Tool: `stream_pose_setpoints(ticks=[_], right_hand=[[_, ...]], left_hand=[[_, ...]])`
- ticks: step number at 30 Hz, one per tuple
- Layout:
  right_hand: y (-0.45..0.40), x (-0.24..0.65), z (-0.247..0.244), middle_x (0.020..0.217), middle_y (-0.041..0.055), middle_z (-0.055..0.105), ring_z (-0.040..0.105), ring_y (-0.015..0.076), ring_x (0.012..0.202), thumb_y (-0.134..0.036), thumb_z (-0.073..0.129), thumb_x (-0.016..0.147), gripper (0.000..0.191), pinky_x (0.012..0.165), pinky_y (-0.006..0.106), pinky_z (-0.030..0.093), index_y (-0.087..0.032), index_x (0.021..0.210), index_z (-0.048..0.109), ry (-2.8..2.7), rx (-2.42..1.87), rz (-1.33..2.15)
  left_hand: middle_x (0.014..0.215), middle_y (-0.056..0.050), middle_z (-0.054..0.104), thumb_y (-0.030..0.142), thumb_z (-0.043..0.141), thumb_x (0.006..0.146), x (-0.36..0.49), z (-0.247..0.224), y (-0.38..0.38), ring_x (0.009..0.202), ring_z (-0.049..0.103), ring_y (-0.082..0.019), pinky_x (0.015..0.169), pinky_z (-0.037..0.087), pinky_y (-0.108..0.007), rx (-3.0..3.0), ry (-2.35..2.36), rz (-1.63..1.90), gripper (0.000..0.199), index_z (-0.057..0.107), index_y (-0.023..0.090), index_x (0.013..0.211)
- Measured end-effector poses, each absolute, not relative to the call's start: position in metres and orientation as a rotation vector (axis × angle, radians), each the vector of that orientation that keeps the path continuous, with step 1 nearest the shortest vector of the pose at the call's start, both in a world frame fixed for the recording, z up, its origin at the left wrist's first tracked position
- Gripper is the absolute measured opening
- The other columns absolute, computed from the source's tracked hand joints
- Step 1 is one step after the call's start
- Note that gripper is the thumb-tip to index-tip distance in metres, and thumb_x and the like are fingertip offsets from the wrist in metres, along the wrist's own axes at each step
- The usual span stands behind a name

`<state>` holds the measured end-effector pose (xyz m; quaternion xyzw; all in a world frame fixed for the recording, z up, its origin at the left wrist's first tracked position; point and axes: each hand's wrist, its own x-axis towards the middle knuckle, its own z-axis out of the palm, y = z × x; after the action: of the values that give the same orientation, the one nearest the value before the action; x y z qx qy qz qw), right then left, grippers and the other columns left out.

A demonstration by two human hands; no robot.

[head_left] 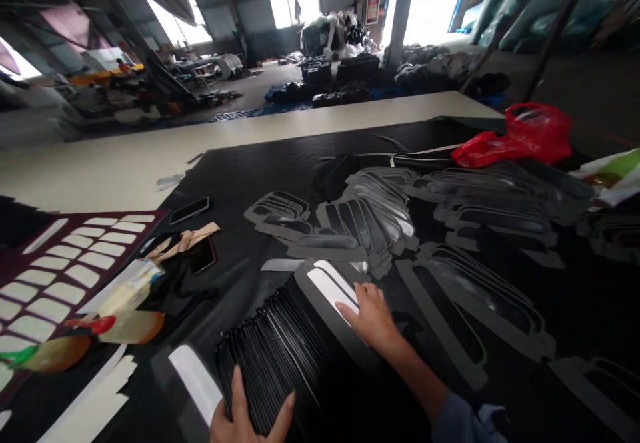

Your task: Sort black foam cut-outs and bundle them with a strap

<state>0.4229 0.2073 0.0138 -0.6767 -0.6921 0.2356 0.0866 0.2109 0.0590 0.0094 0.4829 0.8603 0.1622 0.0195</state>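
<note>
A row of thin black pieces [283,340] stands packed on edge in front of me. At its right end leans a dark grey panel [311,294] with white strips [325,284] on its face. My right hand [374,318] closes on this panel's right edge, its thumb across the white face. Lower down, my left hand [245,423] lies against the near part of the row with fingers spread, cut off by the frame's bottom edge. Another white strip [197,383] flanks the row's left end, beside my left fingers.
Grey frame-shaped pieces [357,223] lie in overlapping piles on the black sheet [235,176]. Phones [190,210], bottles [133,327] and a maroon sheet with pale pieces [70,263] are leftward. A red plastic bag [535,133] sits far right.
</note>
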Motion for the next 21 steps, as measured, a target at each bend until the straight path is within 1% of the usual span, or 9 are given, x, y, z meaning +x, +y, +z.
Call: stream_pose_setpoints(ticks=[3,5,9,12,14,16,18,20,21], right_hand=[[0.214,0.428,0.018,0.117,0.0190,0.051,0.047,0.0313,0.109,-0.053,0.058,0.071,0.073,0.089,0.035,0.036,-0.008,0.127,0.045,-2.064,-2.067,0.878],[0.219,0.428,0.019,0.115,0.0185,0.052,0.049,0.0305,0.108,-0.054,0.062,0.065,0.076,0.087,0.034,0.038,-0.008,0.123,0.047,-2.046,-2.090,0.994],[0.225,0.424,0.019,0.107,0.0168,0.055,0.053,0.0280,0.101,-0.053,0.065,0.060,0.063,0.081,0.032,0.041,-0.009,0.104,0.055,-2.030,-2.067,1.108],[0.223,0.419,0.027,0.106,0.0149,0.056,0.054,0.0259,0.100,-0.047,0.066,0.060,0.059,0.078,0.030,0.041,-0.011,0.105,0.051,-1.993,-2.077,1.088],[0.216,0.411,0.039,0.100,0.0108,0.060,0.058,0.0233,0.090,-0.041,0.066,0.063,0.055,0.071,0.029,0.042,-0.013,0.107,0.048,-1.991,-2.085,1.089],[0.203,0.399,0.052,0.095,0.0088,0.062,0.060,0.0225,0.084,-0.034,0.065,0.067,0.049,0.069,0.030,0.041,-0.015,0.108,0.047,-2.074,-2.102,0.949],[0.187,0.385,0.061,0.098,0.0107,0.061,0.058,0.0243,0.089,-0.025,0.063,0.072,0.045,0.073,0.033,0.039,-0.016,0.113,0.048,-2.221,-2.101,0.635],[0.173,0.374,0.064,0.103,0.0124,0.059,0.055,0.0258,0.094,-0.020,0.059,0.077,0.049,0.077,0.036,0.038,-0.019,0.124,0.044,-2.313,-2.079,0.393],[0.168,0.371,0.064,0.105,0.0130,0.058,0.054,0.0264,0.096,-0.020,0.056,0.080,0.053,0.078,0.037,0.038,-0.020,0.130,0.040,-2.325,-2.081,0.361]], left_hand=[[0.109,-0.019,0.047,0.057,0.057,0.068,0.211,0.012,0.058,0.100,0.052,-0.038,0.084,0.044,-0.051,1.483,2.670,0.499,0.090,0.024,0.011,0.138],[0.108,-0.018,0.044,0.060,0.056,0.068,0.213,0.015,0.058,0.102,0.051,-0.039,0.085,0.043,-0.051,1.478,2.664,0.472,0.090,0.024,0.013,0.138],[0.112,-0.018,0.039,0.063,0.054,0.068,0.221,0.017,0.059,0.110,0.046,-0.042,0.089,0.040,-0.052,1.389,2.693,0.467,0.089,0.024,0.017,0.138],[0.114,-0.018,0.039,0.062,0.055,0.068,0.224,0.017,0.060,0.112,0.045,-0.041,0.091,0.039,-0.054,1.349,2.697,0.496,0.089,0.023,0.018,0.139],[0.117,-0.021,0.039,0.060,0.056,0.068,0.224,0.015,0.060,0.112,0.045,-0.042,0.090,0.039,-0.055,1.360,2.687,0.531,0.089,0.024,0.016,0.138],[0.120,-0.023,0.041,0.058,0.057,0.068,0.223,0.012,0.059,0.112,0.045,-0.043,0.088,0.040,-0.056,1.374,2.663,0.566,0.088,0.026,0.016,0.138],[0.123,-0.022,0.043,0.057,0.060,0.066,0.222,0.010,0.059,0.113,0.044,-0.045,0.085,0.041,-0.058,1.380,2.626,0.582,0.089,0.025,0.019,0.138],[0.124,-0.021,0.044,0.055,0.063,0.064,0.221,0.008,0.060,0.114,0.042,-0.046,0.083,0.042,-0.060,1.380,2.596,0.580,0.091,0.024,0.021,0.138],[0.125,-0.021,0.045,0.055,0.063,0.063,0.220,0.008,0.060,0.115,0.041,-0.046,0.084,0.042,-0.060,1.380,2.586,0.581,0.092,0.024,0.021,0.139]])
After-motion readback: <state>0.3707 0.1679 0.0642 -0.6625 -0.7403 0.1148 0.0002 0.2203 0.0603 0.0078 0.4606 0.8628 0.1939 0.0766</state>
